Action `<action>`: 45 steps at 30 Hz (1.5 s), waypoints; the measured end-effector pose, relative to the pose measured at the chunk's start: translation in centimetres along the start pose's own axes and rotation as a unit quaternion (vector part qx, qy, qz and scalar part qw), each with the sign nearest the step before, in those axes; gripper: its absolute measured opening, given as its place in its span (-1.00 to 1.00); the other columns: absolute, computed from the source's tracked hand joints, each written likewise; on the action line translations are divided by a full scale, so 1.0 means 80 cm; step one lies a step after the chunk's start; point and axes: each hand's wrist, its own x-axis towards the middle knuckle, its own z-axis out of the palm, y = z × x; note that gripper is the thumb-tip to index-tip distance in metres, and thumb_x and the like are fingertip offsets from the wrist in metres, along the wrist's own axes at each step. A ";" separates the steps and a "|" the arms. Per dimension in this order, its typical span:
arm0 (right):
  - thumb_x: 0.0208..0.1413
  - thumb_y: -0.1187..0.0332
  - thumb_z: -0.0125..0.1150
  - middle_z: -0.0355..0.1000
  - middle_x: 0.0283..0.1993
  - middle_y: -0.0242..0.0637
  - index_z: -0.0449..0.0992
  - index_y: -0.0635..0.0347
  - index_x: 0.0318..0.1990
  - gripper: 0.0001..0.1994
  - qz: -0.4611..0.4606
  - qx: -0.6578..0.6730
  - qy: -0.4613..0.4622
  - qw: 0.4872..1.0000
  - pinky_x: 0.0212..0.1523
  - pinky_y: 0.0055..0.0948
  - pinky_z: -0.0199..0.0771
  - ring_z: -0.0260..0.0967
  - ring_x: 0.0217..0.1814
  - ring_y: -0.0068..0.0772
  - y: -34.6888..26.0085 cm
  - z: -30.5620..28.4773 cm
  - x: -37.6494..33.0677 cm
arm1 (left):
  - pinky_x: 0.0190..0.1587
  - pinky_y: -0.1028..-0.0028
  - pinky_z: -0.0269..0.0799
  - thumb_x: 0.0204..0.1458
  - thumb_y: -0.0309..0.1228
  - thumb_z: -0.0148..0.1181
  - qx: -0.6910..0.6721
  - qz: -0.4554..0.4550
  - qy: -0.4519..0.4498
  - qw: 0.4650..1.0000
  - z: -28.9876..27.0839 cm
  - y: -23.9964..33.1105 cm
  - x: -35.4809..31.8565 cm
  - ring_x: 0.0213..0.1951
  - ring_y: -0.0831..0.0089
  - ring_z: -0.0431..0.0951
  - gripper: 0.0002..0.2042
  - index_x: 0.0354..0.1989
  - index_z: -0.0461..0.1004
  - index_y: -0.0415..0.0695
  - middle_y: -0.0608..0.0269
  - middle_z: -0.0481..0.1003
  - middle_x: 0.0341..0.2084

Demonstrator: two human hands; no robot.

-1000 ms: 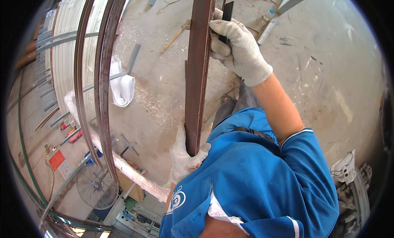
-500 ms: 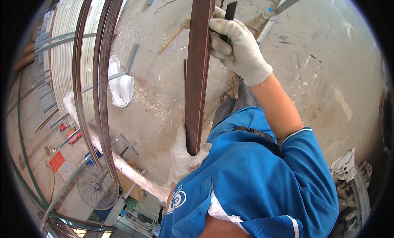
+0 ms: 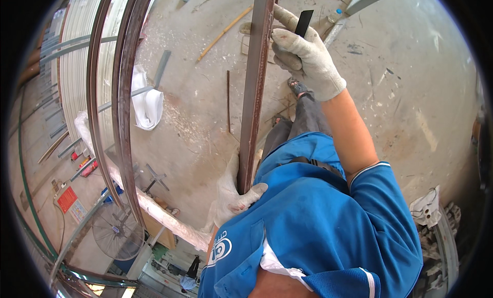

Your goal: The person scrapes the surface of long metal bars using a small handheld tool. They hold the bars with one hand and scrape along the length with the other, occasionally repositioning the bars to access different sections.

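Floor [image 3: 390, 133]: grey concrete, dusty, w/ yellow stick [image 3: 224, 33] + white roll [image 3: 149, 108]
Room: fan [image 3: 118, 231] lower L
In way: 2 brown rails [image 3: 120, 92] across white panels [image 3: 74, 77]
Brown bar [image 3: 252, 92]: midview, near end by belly
L hand [image 3: 235, 198]: grips bar's near end
R hand [image 3: 313, 61]: holds black strip [image 3: 304, 23] nr bar

I had a caged fan [image 3: 117, 230] near left, a red-and-white sign [image 3: 67, 200] left of it, a curled white sheet [image 3: 149, 109] at left, a yellow stick [image 3: 225, 34] far centre, a grey metal bar [image 3: 372, 1] far right.
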 end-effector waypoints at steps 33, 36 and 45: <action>0.31 0.20 0.27 0.54 -0.01 -0.19 0.23 0.34 0.38 -0.39 0.026 0.026 0.007 0.999 -0.64 -0.76 0.03 -0.01 -0.62 -0.82 -0.018 -0.023 0.008 | 0.18 0.44 0.40 -0.06 -0.43 0.46 -0.012 -0.002 0.019 1.000 0.018 0.003 -0.001 0.08 0.31 0.55 -0.24 0.33 0.26 -0.40 -0.02 0.52 0.08; 0.30 0.27 0.27 0.42 -0.30 -0.49 0.15 0.29 0.45 -0.34 -0.006 0.029 -0.058 0.998 -0.59 -0.74 0.07 0.01 -0.61 -0.82 -0.008 -0.034 0.013 | 0.18 0.42 0.41 -0.06 -0.43 0.46 -0.032 -0.011 0.012 0.999 0.019 0.003 0.000 0.08 0.29 0.55 -0.23 0.34 0.25 -0.41 -0.04 0.51 0.08; 0.23 0.41 0.29 0.62 -0.20 -0.41 0.35 0.22 0.34 -0.48 0.020 -0.046 0.057 0.997 -0.53 -0.68 0.22 0.28 -0.49 -0.75 -0.016 0.003 0.018 | 0.14 0.44 0.43 0.01 -0.41 0.40 -0.005 -0.024 0.022 0.999 0.020 -0.001 0.000 0.05 0.28 0.57 -0.29 0.33 0.27 -0.42 -0.05 0.52 0.07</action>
